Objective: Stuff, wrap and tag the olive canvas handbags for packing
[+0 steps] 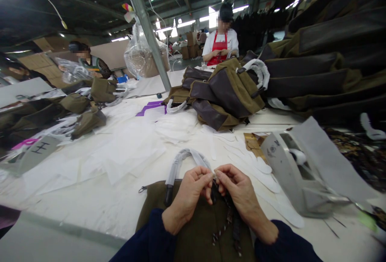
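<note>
An olive fabric bag (199,236) lies before me, its arched handle (177,165) wrapped in white material with dark ends. Close to the handle's right side, my left hand (188,195) and my right hand (239,195) meet, both closed in a fingertip pinch. A small shiny piece shows where the fingertips come together, too small to name. From my right fingers hangs a dark braided cord (221,232) with pale flecks, its loose ends lying over the bag's front. The left fingers hide what they grip.
Thin white sheets (120,145) spread across the table at left. A grey dispenser (301,173) holding a white roll stands at right, beside white strips (280,205). Stacked olive and brown bags (226,89) lie beyond. A person in a red apron (220,46) is across the table.
</note>
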`<state>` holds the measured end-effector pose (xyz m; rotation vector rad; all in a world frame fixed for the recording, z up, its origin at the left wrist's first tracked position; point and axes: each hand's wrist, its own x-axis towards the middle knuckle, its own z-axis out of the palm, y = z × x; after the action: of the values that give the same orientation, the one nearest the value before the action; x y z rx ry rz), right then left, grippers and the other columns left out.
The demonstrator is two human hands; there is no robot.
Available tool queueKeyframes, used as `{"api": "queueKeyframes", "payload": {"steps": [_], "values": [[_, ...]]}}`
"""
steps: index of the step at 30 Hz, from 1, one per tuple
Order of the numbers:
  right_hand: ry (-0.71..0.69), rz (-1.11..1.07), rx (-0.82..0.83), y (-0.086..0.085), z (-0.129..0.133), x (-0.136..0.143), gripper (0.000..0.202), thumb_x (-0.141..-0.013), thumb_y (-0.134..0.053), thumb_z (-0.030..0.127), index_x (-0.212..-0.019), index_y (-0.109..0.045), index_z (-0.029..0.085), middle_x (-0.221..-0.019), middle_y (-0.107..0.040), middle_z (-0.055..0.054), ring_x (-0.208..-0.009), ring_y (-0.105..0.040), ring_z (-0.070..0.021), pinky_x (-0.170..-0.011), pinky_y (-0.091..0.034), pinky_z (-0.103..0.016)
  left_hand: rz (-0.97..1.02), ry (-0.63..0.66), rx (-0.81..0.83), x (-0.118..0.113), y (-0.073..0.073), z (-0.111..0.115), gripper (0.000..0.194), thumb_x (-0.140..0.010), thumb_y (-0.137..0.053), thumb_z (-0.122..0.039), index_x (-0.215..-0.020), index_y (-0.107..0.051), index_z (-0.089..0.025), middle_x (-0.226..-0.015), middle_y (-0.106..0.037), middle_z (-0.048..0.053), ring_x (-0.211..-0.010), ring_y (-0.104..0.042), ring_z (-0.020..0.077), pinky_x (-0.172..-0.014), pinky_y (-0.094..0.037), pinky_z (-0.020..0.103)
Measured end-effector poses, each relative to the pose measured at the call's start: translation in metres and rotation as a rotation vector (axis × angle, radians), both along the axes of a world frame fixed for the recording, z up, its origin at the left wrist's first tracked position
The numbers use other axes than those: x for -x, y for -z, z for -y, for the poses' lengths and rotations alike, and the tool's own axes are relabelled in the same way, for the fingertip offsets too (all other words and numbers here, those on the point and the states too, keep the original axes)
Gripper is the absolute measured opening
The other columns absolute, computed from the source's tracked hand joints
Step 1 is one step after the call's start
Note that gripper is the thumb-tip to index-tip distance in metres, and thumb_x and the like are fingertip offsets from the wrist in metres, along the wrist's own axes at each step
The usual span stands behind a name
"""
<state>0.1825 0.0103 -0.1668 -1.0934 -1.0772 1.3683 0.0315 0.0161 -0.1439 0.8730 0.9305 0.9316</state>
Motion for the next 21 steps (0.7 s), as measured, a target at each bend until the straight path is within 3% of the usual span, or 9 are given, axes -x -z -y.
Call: {"api": "queueKeyframes", "payload": {"steps": [8, 16, 21], "values": [[0.026, 0.069, -0.076, 0.002, 0.002, 0.004, 0.03, -0.088, -0.066, 0.047, -0.086, -0.06, 0.018, -0.067, -0.063, 0.001, -0.053, -0.057, -0.01, -0.049, -0.046, -0.02, -0.006, 0.015, -0.028, 0.0, 0.003, 0.0, 0.024, -0.088, -0.066, -0.035, -0.083, -0.058, -0.014, -0.064, -0.06, -0.001, -0.042, -0.049, 0.0059, -0.042, -0.045, 0.017], [0.016, 0.167, -0.123, 0.004, 0.006, 0.008, 0.028, -0.091, -0.062, 0.045, -0.084, -0.06, 0.018, -0.065, -0.061, 0.002, -0.054, -0.056, -0.0103, -0.052, -0.045, -0.021, -0.042, 0.003, -0.05, -0.001, 0.006, 0.002, 0.022, -0.087, -0.066, -0.034, -0.082, -0.056, -0.015, -0.054, -0.054, -0.005, -0.041, -0.046, 0.0061, -0.043, -0.042, 0.017], [-0.067, 0.261, -0.078, -0.008, -0.006, -0.014, 0.03, -0.093, -0.055, 0.048, -0.096, -0.062, 0.019, -0.062, -0.06, 0.002, -0.052, -0.054, -0.013, -0.05, -0.045, -0.024, -0.1, 0.051, -0.062, 0.005, -0.002, -0.003, 0.023, -0.087, -0.066, -0.037, -0.086, -0.057, -0.015, -0.065, -0.061, -0.002, -0.045, -0.052, 0.0074, -0.049, -0.048, 0.021]]}}
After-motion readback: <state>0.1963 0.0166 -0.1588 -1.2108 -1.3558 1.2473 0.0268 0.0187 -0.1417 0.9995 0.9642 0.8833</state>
